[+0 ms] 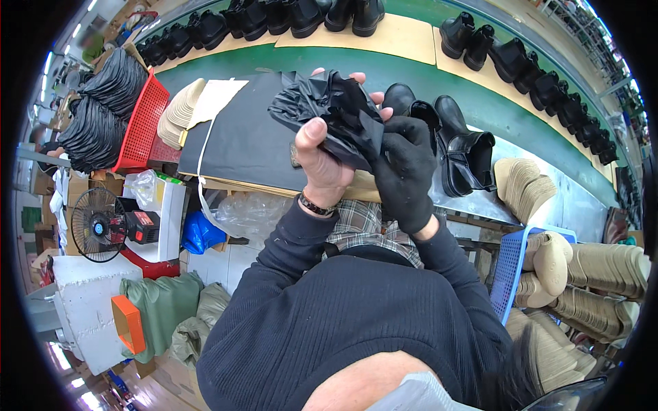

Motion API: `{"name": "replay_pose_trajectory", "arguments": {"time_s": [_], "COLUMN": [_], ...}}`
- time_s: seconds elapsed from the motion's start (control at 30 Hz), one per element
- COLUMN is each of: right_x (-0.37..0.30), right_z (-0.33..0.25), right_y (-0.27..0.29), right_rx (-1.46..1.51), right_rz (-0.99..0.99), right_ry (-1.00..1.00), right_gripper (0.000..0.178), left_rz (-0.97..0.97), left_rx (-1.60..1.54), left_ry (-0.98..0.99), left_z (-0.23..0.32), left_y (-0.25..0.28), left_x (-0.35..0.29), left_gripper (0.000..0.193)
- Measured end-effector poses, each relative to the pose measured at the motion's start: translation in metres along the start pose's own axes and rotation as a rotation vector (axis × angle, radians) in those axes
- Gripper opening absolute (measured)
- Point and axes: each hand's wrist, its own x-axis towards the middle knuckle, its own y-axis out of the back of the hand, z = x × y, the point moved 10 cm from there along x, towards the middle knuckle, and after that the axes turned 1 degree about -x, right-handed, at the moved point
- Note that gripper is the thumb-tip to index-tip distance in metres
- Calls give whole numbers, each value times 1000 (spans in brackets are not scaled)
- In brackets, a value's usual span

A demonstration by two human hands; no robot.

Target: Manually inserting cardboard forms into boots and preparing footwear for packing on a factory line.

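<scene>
A crumpled, slightly glossy thin black sheet [327,113] is bunched up above the bench in front of me. My bare left hand [321,163] grips it from below, thumb on its left side and fingertips showing beyond its far and right edges. My right hand [408,168], in a black glove, pinches the right edge with its fingers closed. Whether anything lies inside the folds is hidden. Just right of the glove, a pair of black ankle boots [460,151] rests on the bench, partly covered by my hand. Below the sheet lies a flat black board [236,140].
Black shoes [305,17] line the far side of the green bench [404,65]. Left stands a red basket [145,123] near black stacked pieces [92,133] and beige insoles [179,113]. More insoles [524,188] and a blue basket [508,274] are right. A fan [98,225] stands lower left.
</scene>
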Motion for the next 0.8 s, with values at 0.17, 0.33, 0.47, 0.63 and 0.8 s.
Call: {"name": "replay_pose_trajectory", "arguments": {"time_s": [0.17,0.33,0.47,0.63,0.8], "right_x": [8,11,13,7,-30], "right_z": [-27,-10,-16,23,72], "right_y": [16,-5,32,52,109], "right_rx": [189,148,185,480,496], "right_rz": [120,-299,-163,-126,103], "right_ry": [156,17,48,-514,-815], "right_gripper": [35,36,49,68,22], "left_rz": [120,44,-51,-220,-839], "left_rx": [62,239,150,548,1470], "left_ry": [3,25,32,-12,137], "left_z": [-7,-19,-16,-33,-84], "left_y": [6,1,-16,-69,-56], "left_x": [-5,-6,13,34,62], "left_gripper": [68,78,57,43,78]}}
